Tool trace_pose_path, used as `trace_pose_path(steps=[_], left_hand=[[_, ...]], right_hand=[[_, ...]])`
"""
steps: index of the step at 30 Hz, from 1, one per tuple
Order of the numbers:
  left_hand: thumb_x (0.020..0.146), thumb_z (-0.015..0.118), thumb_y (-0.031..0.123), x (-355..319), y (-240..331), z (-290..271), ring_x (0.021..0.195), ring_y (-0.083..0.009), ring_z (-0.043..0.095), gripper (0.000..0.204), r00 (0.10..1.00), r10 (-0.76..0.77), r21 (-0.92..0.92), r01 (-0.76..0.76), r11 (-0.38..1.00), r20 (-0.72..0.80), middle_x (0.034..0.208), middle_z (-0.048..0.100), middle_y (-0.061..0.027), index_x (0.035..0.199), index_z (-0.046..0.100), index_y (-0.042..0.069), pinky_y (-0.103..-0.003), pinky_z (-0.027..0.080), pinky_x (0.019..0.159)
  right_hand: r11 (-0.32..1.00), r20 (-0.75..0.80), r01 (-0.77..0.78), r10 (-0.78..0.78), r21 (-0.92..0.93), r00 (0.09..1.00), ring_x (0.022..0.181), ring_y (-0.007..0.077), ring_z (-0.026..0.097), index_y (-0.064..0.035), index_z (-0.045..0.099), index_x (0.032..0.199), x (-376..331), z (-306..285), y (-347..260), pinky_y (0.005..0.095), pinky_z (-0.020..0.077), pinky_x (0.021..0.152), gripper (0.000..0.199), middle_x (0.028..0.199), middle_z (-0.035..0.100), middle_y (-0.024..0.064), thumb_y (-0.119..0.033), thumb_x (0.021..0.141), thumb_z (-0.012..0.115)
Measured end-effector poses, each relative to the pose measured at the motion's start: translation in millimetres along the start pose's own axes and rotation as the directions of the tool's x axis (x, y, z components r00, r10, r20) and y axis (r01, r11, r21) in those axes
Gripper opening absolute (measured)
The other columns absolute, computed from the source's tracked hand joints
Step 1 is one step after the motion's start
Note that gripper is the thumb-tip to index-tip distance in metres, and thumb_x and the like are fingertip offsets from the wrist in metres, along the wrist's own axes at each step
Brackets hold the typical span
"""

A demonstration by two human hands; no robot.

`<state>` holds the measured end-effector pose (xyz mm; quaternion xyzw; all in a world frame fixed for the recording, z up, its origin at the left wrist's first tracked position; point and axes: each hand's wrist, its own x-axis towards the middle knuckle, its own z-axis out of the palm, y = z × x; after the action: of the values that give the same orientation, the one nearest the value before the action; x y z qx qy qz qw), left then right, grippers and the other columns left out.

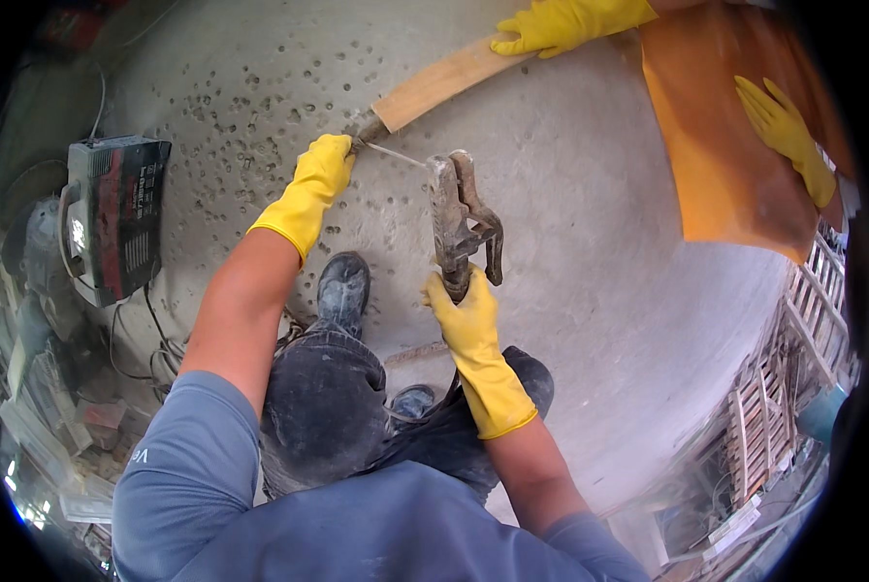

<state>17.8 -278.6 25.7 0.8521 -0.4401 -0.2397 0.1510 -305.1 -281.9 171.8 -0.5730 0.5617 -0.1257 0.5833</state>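
Head view: right hand [466, 308] gripping electrode holder [459, 221]

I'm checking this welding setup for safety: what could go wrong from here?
The left hand pinches the thin rod right by the flat bar's joint, so heat may reach its rubber glove. A co-worker's gloved hand steadies that bar nearby. The electrode holder in the right hand hangs above the person's boot.

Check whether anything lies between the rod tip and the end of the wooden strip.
Nothing visible does. The rod, clamped in the holder held by the right hand, reaches the strip beside the left hand.
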Motion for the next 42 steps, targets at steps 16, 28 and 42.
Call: trace_pose_path(steps=[16, 28, 42], left_hand=[[0.097, 0.075, 0.021, -2.6, 5.0, -6.8, 0.117, -0.0439, 0.068, 0.033, 0.999, -0.033, -0.038, 0.034, 0.999, 0.023, 0.122, 0.074, -0.0203, 0.129, 0.072, 0.013, -0.054, 0.056, 0.098], [0.095, 0.078, 0.02, -0.7, 7.2, -10.6, 0.108, -0.0437, 0.072, 0.082, 0.999, 0.05, 0.132, -0.051, 0.99, 0.015, 0.118, 0.075, -0.0204, 0.169, 0.045, 0.019, -0.053, 0.056, 0.096], [0.091, 0.082, 0.027, -0.6, 10.4, -29.0, 0.11, -0.0395, 0.073, 0.074, 0.991, 0.13, 0.191, -0.121, 0.974, -0.035, 0.116, 0.075, -0.016, 0.158, 0.052, 0.016, -0.052, 0.058, 0.092]], right_hand=[[0.986, -0.028, 0.1, -0.104, -0.134, 0.994, 0.077, 0.0203, 0.079, 0.0006, 0.065, 0.128, 1.5, 5.8, 4.6, 0.0341, 0.0607, 0.075, 0.042, 0.092, 0.081, 0.0116, -0.021, 0.097, 0.083], [0.999, -0.05, 0.01, -0.012, -0.034, 0.999, 0.076, 0.0167, 0.077, 0.0039, 0.064, 0.128, -0.6, -5.0, 7.6, 0.0319, 0.06, 0.073, 0.044, 0.091, 0.08, 0.0117, -0.021, 0.097, 0.083], [0.999, -0.037, 0.039, -0.04, -0.011, 0.999, 0.082, 0.016, 0.077, 0.0104, 0.058, 0.13, -1.3, -11.1, 4.3, 0.0305, 0.0639, 0.077, 0.042, 0.097, 0.078, 0.0137, -0.013, 0.102, 0.078]])
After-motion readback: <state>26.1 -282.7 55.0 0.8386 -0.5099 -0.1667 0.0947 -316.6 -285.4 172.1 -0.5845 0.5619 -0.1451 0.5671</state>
